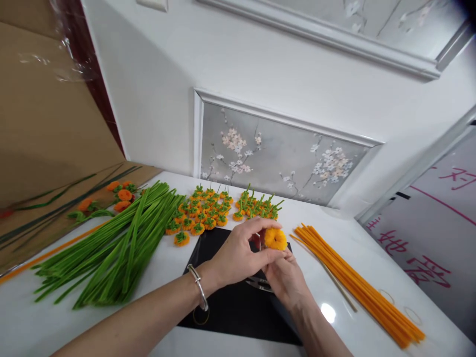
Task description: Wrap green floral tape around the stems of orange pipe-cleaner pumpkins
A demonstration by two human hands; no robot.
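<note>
Yellow-orange fuzzy ring (275, 239) up above the black mat (238, 310), between our two hands. Left hand (243, 250) closed on it, thumb and fingers pinching from its left side; the ring sits at those fingertips. Right hand (286, 277) just below, fingers curled up at the ring's lower edge; we cannot tell how firmly they grip. Beyond the mat on the white tabletop (230, 342), orange-and-green pieces (201, 210) cluster. Green stems (115, 253) lie left of our hands, orange stems (357, 282) to the right.
</note>
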